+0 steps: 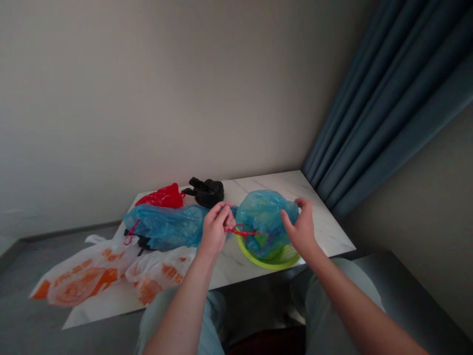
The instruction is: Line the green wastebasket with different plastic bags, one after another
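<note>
A blue plastic bag [264,217] sits bunched up in a lime green basket [271,262] near the table's front edge. A red drawstring [242,230] runs from the bag's left side. My left hand [216,229] is closed in a pinch on that drawstring, just left of the bag. My right hand [301,227] rests against the bag's right side with thumb and fingers curved around it.
On the white marble table [332,231] lie a second blue bag [166,227], a red bag [162,197], a black bag [207,191] and white-and-orange bags [96,276] at the left. A blue curtain [388,113] hangs at the right. My knees are under the front edge.
</note>
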A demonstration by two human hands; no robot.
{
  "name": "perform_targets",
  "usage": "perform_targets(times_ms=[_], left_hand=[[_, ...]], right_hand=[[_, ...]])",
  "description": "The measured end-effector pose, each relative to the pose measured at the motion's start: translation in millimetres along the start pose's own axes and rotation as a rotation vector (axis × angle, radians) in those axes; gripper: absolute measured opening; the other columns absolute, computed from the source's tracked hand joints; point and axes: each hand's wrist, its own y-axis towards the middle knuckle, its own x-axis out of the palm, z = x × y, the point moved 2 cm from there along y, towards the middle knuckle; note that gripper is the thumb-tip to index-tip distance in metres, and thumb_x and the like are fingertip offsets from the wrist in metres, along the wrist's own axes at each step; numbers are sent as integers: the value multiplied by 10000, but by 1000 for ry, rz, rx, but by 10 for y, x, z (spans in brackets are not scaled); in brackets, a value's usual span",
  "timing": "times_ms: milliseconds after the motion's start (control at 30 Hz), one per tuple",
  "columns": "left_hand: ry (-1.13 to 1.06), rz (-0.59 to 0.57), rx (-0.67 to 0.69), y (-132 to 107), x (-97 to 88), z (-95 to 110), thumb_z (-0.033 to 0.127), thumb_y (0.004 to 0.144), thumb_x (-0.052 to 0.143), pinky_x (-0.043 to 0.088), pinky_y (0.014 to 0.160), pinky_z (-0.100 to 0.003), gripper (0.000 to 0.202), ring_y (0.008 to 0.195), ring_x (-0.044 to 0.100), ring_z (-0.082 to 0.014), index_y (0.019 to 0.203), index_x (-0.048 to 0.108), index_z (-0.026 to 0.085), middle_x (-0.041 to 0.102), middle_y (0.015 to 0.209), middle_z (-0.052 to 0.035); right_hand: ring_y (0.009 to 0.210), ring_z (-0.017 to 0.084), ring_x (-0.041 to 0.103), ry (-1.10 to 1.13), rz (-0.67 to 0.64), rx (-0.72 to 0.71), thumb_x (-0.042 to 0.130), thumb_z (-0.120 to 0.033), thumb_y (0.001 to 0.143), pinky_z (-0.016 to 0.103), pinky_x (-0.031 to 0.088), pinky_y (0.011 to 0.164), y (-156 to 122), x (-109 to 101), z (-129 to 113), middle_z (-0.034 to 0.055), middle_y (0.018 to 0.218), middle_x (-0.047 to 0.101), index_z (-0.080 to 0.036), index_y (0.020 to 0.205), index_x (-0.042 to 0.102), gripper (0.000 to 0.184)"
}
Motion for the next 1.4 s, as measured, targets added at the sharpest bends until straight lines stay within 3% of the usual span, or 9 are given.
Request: perform_targets(times_ms=[100,200,367,533,733,833,967,1233,1400], left_hand=[[-161,-40,-13,-30,129,5,250,831,689,372,551,-206,134,539,386,-69,935,639,181,430,616,50],[-258,-22,3,-31,179,25,232,810,698,440,662,-233,154,632,452,-91,940,621,199,440,675,38],[-226,10,97,13,131,61,215,790,669,473,833,-299,201,814,563,-140,980,602,220,544,842,-11],[196,78,339,-46,123,18,93,693,644,434,883,-294,437,1022,561,-172,1096,566,242,579,1123,-48],[756,-437,268,-309,466,-182,225,816,671,474,913,-393,357,1016,620,-244,1162,583,238,648,1111,-87],[959,-272,289,-347,550,-327,329,817,708,466,976,-435,521,1160,596,-286,1282,498,220,612,1254,-133],[1220,-143,208,-251,527,-449,265,843,652,491,898,-388,340,1023,665,-275,1169,572,207,693,1057,-116],[1208,464,237,135,-164,40,158,841,532,468,765,-302,123,811,656,-210,933,593,213,681,849,-46],[1178,616,121,233,-512,138,100,778,526,473,840,-360,175,860,644,-237,895,602,205,677,877,-59]], right_hand=[[1290,364,426,-116,-125,-305,721,-421,779,593,324,1088,-162,49,-257,165,1379,472,-234,1225,537,517],[1307,394,397,-225,-349,-399,755,-359,739,627,280,1101,-306,210,-308,142,1417,473,-255,1189,594,489],[1083,318,507,-291,-247,-211,535,-108,811,510,427,932,-201,240,-48,131,1130,589,-216,1010,686,272],[894,233,549,74,-21,43,459,-177,858,380,458,824,29,21,6,62,919,603,-213,980,677,253],[612,164,517,537,-32,444,569,-408,856,271,429,597,-36,16,-62,-7,675,598,-211,788,610,212],[587,151,514,580,-206,395,606,-398,823,261,425,588,-98,72,-172,-14,645,596,-210,736,598,208],[610,140,487,456,-280,239,573,-270,778,253,400,599,-93,79,-235,-31,633,553,-205,720,595,90],[860,204,563,27,123,130,484,-106,649,332,447,800,262,-343,338,49,912,628,-182,904,645,311],[730,148,560,354,342,581,471,-27,589,278,497,708,374,-486,773,-10,792,581,-204,855,601,345]])
